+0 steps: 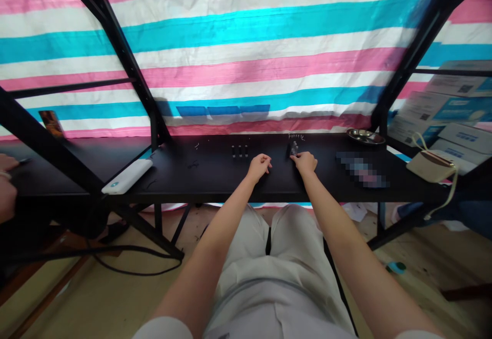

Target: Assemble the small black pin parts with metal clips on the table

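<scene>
My left hand (260, 166) hovers over or rests on the black table (207, 175), its fingers curled together; whatever they hold, if anything, is too small to make out. To its right, my right hand (306, 162) has thumb and fingers closed at a small cluster of dark and clear-looking pieces (294, 148); whether it grips one of them is hidden. Just behind that cluster lies a row of several tiny pale pieces (295, 136). Left of my hands stand three short dark cylinders (240, 151) with light ends, side by side.
A white oblong device (127, 176) lies at the left, a shiny metal dish (365, 136) at the back right. A blurred-out flat item (361, 170) and a beige pouch (430, 166) are to the right. Black frame posts (126, 62) flank the table. Another person's hand (7, 162) shows far left.
</scene>
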`<action>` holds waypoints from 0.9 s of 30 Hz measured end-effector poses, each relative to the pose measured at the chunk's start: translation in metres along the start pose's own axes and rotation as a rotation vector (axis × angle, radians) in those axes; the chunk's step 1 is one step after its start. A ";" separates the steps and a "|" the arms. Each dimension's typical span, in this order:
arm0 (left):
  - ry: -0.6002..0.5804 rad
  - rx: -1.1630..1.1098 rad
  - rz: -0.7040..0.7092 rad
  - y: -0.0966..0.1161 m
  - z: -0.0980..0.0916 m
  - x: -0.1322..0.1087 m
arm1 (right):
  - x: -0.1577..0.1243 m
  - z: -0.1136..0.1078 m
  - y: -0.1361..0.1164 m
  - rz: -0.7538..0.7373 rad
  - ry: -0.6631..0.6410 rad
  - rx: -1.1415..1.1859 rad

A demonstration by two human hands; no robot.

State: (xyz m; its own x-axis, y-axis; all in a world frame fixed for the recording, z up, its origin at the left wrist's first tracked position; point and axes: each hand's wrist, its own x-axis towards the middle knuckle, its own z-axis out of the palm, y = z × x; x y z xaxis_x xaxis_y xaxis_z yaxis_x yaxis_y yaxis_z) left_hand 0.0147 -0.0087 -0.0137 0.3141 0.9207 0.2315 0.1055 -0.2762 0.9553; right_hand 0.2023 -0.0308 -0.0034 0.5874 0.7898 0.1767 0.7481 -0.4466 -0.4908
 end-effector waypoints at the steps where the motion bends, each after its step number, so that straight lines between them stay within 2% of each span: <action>1: 0.000 0.001 0.000 0.000 0.000 0.000 | -0.001 0.001 0.001 0.001 0.005 -0.003; 6: -0.015 0.062 0.013 0.000 0.001 0.000 | -0.007 0.002 0.005 -0.010 0.042 -0.041; 10: -0.039 0.202 0.020 0.003 0.003 -0.004 | -0.013 0.000 0.003 -0.063 0.024 -0.102; 13: 0.018 0.423 0.127 0.012 0.000 -0.011 | -0.018 -0.001 -0.002 -0.137 -0.002 -0.163; 16: 0.124 0.659 0.255 0.026 -0.012 -0.014 | -0.022 -0.001 -0.007 -0.224 -0.026 -0.212; 18: 0.198 0.714 0.202 0.037 -0.025 -0.010 | -0.024 0.000 -0.010 -0.302 -0.054 -0.240; 20: 0.236 0.733 0.078 0.046 -0.038 -0.001 | -0.025 0.000 -0.012 -0.365 -0.078 -0.262; 23: 0.213 0.760 -0.066 0.053 -0.052 0.011 | -0.026 0.001 -0.013 -0.387 -0.092 -0.280; 27: 0.136 0.851 -0.138 0.052 -0.055 0.018 | -0.025 0.002 -0.012 -0.399 -0.092 -0.277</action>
State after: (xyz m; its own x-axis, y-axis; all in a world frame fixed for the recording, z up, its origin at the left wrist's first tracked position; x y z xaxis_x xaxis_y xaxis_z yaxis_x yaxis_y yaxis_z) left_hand -0.0258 0.0090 0.0501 0.1368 0.9711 0.1954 0.8206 -0.2216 0.5268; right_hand 0.1780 -0.0442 -0.0034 0.2184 0.9501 0.2226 0.9704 -0.1873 -0.1526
